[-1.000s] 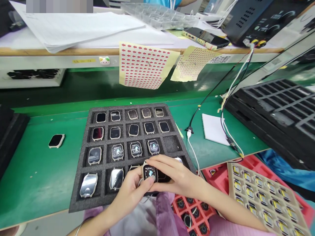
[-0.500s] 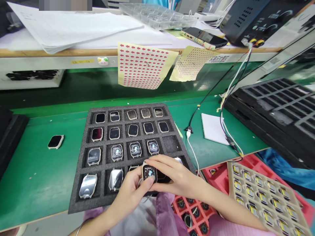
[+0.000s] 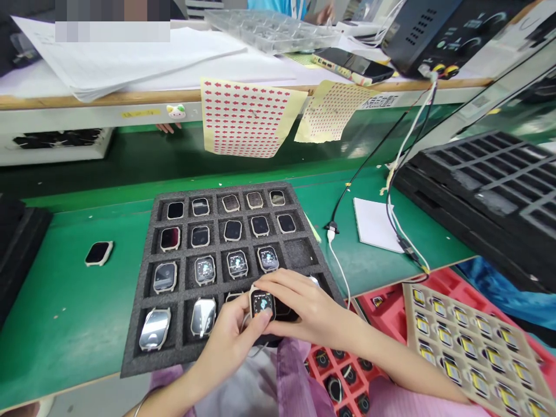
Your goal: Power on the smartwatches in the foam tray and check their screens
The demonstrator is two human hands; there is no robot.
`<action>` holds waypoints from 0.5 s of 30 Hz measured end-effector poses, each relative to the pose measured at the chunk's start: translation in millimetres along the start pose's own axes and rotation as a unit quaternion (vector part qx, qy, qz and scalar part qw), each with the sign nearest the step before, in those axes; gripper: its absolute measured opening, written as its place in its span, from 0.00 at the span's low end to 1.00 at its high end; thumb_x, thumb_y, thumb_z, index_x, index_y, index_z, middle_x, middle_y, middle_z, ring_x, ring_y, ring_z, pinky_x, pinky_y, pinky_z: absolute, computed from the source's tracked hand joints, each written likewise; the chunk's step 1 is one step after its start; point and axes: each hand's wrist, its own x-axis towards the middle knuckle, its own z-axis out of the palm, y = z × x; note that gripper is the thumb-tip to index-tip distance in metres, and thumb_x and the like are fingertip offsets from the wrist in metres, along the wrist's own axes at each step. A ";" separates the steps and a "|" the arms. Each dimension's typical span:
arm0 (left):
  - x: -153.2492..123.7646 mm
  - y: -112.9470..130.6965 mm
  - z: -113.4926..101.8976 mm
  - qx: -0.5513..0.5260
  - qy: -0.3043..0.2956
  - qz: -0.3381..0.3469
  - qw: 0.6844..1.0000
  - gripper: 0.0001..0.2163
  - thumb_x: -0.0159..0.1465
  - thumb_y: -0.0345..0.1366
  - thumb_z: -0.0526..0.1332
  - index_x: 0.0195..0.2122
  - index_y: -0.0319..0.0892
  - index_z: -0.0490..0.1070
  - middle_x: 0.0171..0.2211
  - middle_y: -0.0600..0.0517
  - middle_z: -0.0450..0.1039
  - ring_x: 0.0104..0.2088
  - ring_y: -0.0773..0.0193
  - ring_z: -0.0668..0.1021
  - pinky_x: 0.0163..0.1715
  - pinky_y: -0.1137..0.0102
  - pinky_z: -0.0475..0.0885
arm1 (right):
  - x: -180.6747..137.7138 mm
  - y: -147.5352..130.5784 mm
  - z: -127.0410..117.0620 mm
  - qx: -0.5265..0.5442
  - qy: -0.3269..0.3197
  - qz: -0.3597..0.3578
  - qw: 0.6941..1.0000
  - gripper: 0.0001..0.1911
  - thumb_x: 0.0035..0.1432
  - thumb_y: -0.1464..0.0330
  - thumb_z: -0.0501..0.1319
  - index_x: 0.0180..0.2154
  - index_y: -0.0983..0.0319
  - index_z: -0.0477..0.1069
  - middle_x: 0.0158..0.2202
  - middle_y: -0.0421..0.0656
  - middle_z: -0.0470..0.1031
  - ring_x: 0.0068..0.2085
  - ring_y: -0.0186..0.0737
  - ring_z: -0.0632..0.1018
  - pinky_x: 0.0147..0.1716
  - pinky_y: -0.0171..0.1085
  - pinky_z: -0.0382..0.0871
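A smartwatch case (image 3: 262, 302) with a lit screen is held between both my hands over the front of a black foam tray (image 3: 130, 360). My left hand (image 3: 232, 330) grips it from the left, its thumb over the lower part of the screen. Fingers of my right hand (image 3: 306, 307) close around its top and right side. A thin white cable shows beside the left fingers; where it ends is hidden. Similar watches sit in most pockets of the tray, several with lit dials, such as the watch (image 3: 237, 263). My hands partly cover the front row.
A single watch (image 3: 98, 253) lies on the green table (image 3: 69, 301) at left. A white cable (image 3: 341, 266) and a white pad (image 3: 377, 225) are at right. Black trays (image 3: 482, 185) stand far right. Red trays (image 3: 321, 379) and a beige tray (image 3: 473, 356) sit low at right.
My hands keep the same hold on the watch. The view has shifted slightly. Another person's fingers now show beneath the shelf, and a hand shows at the top.
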 end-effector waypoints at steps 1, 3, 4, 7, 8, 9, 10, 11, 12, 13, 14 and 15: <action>0.2 -0.4 0.6 0.001 -0.003 -0.002 1.000 0.12 0.65 0.41 0.57 0.43 0.38 0.70 0.37 0.49 0.71 0.39 0.60 0.71 0.42 0.69 0.65 | 0.8 -0.8 -2.9 0.006 -0.011 0.010 1.000 0.22 0.61 0.63 0.62 0.54 0.66 0.64 0.49 0.52 0.69 0.49 0.47 0.71 0.47 0.46 0.70; -0.1 -1.5 1.3 -0.001 -0.017 -0.019 1.000 0.13 0.64 0.40 0.58 0.48 0.40 0.67 0.38 0.50 0.70 0.37 0.63 0.70 0.39 0.71 0.65 | 2.0 0.1 -13.5 0.026 -0.026 0.029 0.999 0.21 0.60 0.64 0.63 0.53 0.65 0.65 0.48 0.51 0.68 0.48 0.46 0.71 0.47 0.45 0.69; -0.5 -2.1 1.3 -0.004 -0.028 -0.033 0.999 0.16 0.63 0.40 0.60 0.50 0.41 0.65 0.36 0.52 0.69 0.33 0.66 0.69 0.35 0.73 0.65 | 2.1 2.7 -21.0 0.037 -0.023 0.037 0.998 0.22 0.59 0.64 0.64 0.52 0.64 0.65 0.48 0.50 0.68 0.48 0.45 0.71 0.47 0.44 0.69; -2.3 -3.3 1.0 -0.011 -0.053 -0.067 0.996 0.17 0.61 0.38 0.63 0.50 0.42 0.63 0.33 0.55 0.65 0.23 0.72 0.62 0.24 0.76 0.60 | -1.3 21.4 -46.7 0.034 0.026 0.073 0.996 0.22 0.56 0.64 0.67 0.52 0.62 0.66 0.48 0.49 0.66 0.50 0.46 0.69 0.50 0.44 0.66; -2.8 -3.5 1.0 -0.010 -0.053 -0.069 0.996 0.15 0.61 0.37 0.62 0.49 0.42 0.64 0.32 0.56 0.64 0.23 0.73 0.61 0.23 0.77 0.59 | -3.7 30.6 -53.8 0.012 0.040 0.093 0.995 0.22 0.56 0.64 0.67 0.51 0.61 0.67 0.47 0.48 0.66 0.50 0.46 0.69 0.50 0.45 0.65; -3.2 -3.8 1.3 -0.008 -0.051 -0.071 0.996 0.14 0.62 0.36 0.61 0.48 0.41 0.64 0.32 0.55 0.65 0.23 0.73 0.61 0.23 0.77 0.59 | -6.6 40.3 -59.1 -0.018 0.045 0.114 0.992 0.21 0.57 0.64 0.66 0.51 0.61 0.68 0.47 0.48 0.66 0.50 0.47 0.69 0.51 0.47 0.65; -3.4 -4.3 1.6 -0.009 -0.049 -0.073 0.996 0.13 0.62 0.36 0.61 0.47 0.41 0.65 0.33 0.55 0.65 0.23 0.74 0.61 0.24 0.77 0.59 | -9.6 49.5 -62.5 -0.049 0.040 0.135 0.989 0.21 0.57 0.63 0.66 0.51 0.60 0.68 0.46 0.48 0.67 0.49 0.48 0.69 0.50 0.48 0.65; -3.2 -5.0 2.1 -0.013 -0.050 -0.074 0.996 0.13 0.63 0.36 0.60 0.48 0.41 0.64 0.33 0.54 0.66 0.23 0.74 0.61 0.24 0.77 0.59 | -12.5 57.5 -64.1 -0.074 0.027 0.149 0.986 0.20 0.58 0.63 0.65 0.51 0.61 0.68 0.46 0.49 0.67 0.49 0.49 0.70 0.49 0.48 0.65; -2.9 -5.8 2.7 -0.018 -0.051 -0.075 0.996 0.13 0.63 0.36 0.60 0.49 0.41 0.64 0.33 0.54 0.66 0.24 0.73 0.61 0.24 0.76 0.59 | -15.0 63.4 -64.3 -0.094 0.011 0.157 0.983 0.20 0.59 0.62 0.63 0.52 0.61 0.68 0.46 0.49 0.67 0.48 0.49 0.70 0.49 0.48 0.65; -2.2 -6.5 3.3 -0.024 -0.053 -0.074 0.996 0.14 0.64 0.36 0.60 0.49 0.41 0.64 0.33 0.54 0.67 0.24 0.73 0.61 0.24 0.76 0.58 | -17.1 66.7 -63.8 -0.110 -0.007 0.160 0.981 0.20 0.61 0.62 0.62 0.53 0.61 0.67 0.47 0.50 0.68 0.48 0.49 0.70 0.48 0.48 0.65; -1.3 -6.8 3.8 -0.029 -0.055 -0.070 0.996 0.14 0.64 0.36 0.59 0.50 0.42 0.64 0.32 0.54 0.67 0.24 0.73 0.61 0.24 0.76 0.58 | -19.0 66.8 -63.2 -0.124 -0.023 0.157 0.980 0.20 0.62 0.62 0.60 0.54 0.61 0.66 0.48 0.50 0.68 0.49 0.49 0.70 0.49 0.49 0.65; -0.2 -6.6 4.3 -0.034 -0.056 -0.065 0.996 0.14 0.64 0.36 0.59 0.50 0.41 0.65 0.31 0.54 0.66 0.24 0.73 0.61 0.23 0.76 0.58 | -20.9 64.1 -63.0 -0.141 -0.035 0.150 0.978 0.21 0.63 0.62 0.58 0.56 0.61 0.65 0.50 0.51 0.68 0.50 0.50 0.69 0.49 0.50 0.65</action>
